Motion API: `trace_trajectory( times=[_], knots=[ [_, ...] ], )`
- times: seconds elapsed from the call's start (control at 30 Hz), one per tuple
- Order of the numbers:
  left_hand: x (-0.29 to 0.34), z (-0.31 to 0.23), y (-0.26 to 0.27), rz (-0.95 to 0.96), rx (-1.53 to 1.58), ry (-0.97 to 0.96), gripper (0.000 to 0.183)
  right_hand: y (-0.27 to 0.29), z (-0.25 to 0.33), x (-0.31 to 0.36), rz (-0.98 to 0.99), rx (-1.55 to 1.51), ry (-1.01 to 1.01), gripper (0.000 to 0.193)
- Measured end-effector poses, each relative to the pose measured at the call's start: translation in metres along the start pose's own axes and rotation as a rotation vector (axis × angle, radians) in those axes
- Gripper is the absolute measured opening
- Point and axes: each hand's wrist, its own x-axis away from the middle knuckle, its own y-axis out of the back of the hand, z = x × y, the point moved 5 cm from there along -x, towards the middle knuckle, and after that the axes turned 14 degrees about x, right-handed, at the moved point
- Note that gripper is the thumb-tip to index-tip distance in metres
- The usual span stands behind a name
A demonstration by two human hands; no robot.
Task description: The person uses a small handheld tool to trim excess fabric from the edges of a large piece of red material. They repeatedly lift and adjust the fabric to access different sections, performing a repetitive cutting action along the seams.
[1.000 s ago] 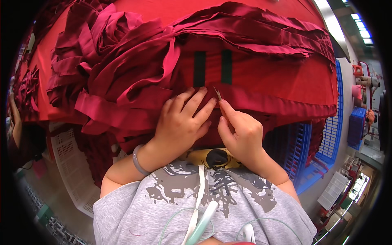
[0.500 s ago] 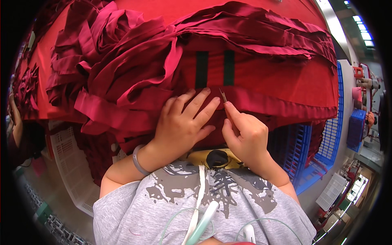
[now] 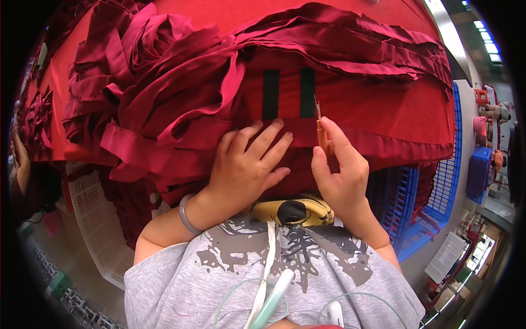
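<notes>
My left hand (image 3: 244,163) lies flat with its fingers spread, pressing a dark red fabric strip (image 3: 378,146) along the near edge of the table. In my right hand (image 3: 346,171) is a seam ripper (image 3: 321,132) with an orange-brown handle, pinched between thumb and fingers. Its forked metal tip points away from me, raised near the right-hand one of two dark green bands (image 3: 307,94) on the red surface. A heap of crumpled dark red fabric strips (image 3: 159,82) lies left of and beyond my hands.
Red cloth (image 3: 405,112) covers the table. White crate (image 3: 90,208) stands below its edge at left, blue crates (image 3: 399,203) with dark red fabric at right. Another person's arm (image 3: 22,162) shows at the far left. A yellow-and-black item (image 3: 315,211) sits at my waist.
My right hand has moved right and slightly away from my left, lifting the seam ripper's tip up beside the green band. My left hand has hardly moved.
</notes>
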Motion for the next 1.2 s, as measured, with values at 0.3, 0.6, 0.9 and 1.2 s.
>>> trace_trajectory(
  times=[0.3,0.6,0.9,1.2],
  knots=[
    [0.004,0.006,-0.001,-0.064,0.051,-0.041,0.051,-0.028,0.003,-0.039,0.109,0.224,0.093,0.006],
    [-0.008,0.007,0.007,-0.218,0.236,0.033,0.047,-0.024,0.004,-0.032,0.269,-0.231,-0.085,0.004],
    [0.001,-0.011,0.049,-0.072,0.278,0.053,0.028,0.022,-0.037,-0.016,0.227,-0.928,-0.35,0.007],
    [0.078,0.061,0.227,-0.728,-1.076,0.414,0.039,0.051,-0.098,0.005,-0.1,-0.853,-0.407,0.04]
  ],
)
